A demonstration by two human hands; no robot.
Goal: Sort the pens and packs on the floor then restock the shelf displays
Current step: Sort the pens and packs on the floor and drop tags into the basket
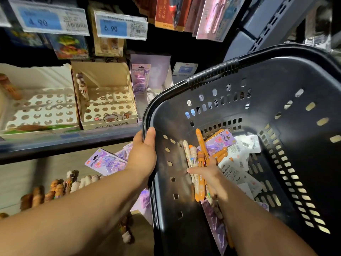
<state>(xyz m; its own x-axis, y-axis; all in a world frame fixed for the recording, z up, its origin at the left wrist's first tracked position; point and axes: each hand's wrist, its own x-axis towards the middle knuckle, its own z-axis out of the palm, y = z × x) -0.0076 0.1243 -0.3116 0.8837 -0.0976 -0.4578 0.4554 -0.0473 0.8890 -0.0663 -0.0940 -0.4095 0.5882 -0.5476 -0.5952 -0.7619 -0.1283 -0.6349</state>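
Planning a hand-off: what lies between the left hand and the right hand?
In the head view, only the slotted side wall of the basket: the left hand grips its rim, the right hand holds pens inside it.

My slotted plastic basket (184,209) is black all over. In it I see orange plastic pens (200,143), a cream pen with small printed figures (186,150), shimmering lilac card packs (217,143) and white packs with black barcodes (238,163). On the floor, the figure-topped pens (55,189) are brown and cream. The cardboard display box (108,106) is cream, patterned with rows of round holes, with a brown-and-white cartoon bear on its front. The price labels (113,27) are blue on white.
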